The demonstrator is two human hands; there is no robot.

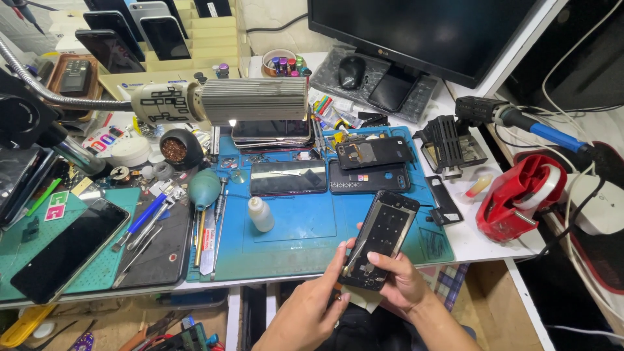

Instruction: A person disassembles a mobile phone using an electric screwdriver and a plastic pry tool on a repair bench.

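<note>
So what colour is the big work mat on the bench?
Blue work mat, head view.

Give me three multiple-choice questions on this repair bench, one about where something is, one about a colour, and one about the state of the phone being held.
1. Where does the small white plastic squeeze bottle stand?
A. on the blue work mat
B. on the monitor stand
C. in the red tape dispenser

2. What colour is the rubber air-blower bulb?
A. red
B. teal green
C. yellow

3. How is the opened black phone frame held?
A. lying flat on the mat, untouched
B. by the right hand alone
C. between both hands, above the table's front edge

Answers:
1 A, the bottle stands upright on the mat.
2 B, the bulb left of the bottle is teal green.
3 C, the left hand and right hand both have a grip on its lower end.
</note>
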